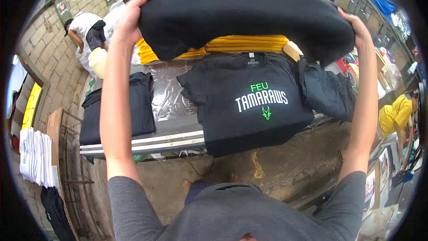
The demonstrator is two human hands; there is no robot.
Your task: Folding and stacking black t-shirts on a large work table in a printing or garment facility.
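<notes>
Gripping a broad black fabric piece by opposite ends, left hand and right hand spread wide, probably so it won't sag onto that flat black cloth T-shirt.

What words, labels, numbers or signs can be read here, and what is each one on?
Wording isn't copied here, but this is where it stands:
Black T-shirt on the table: large, readable green and white lettering, above a green horned-head emblem.
Neck print inside its collar: too small to read.
White folded stack at far left: coloured marks, too small to read.
Black cloth between the left hand and right hand: no print visible.
</notes>
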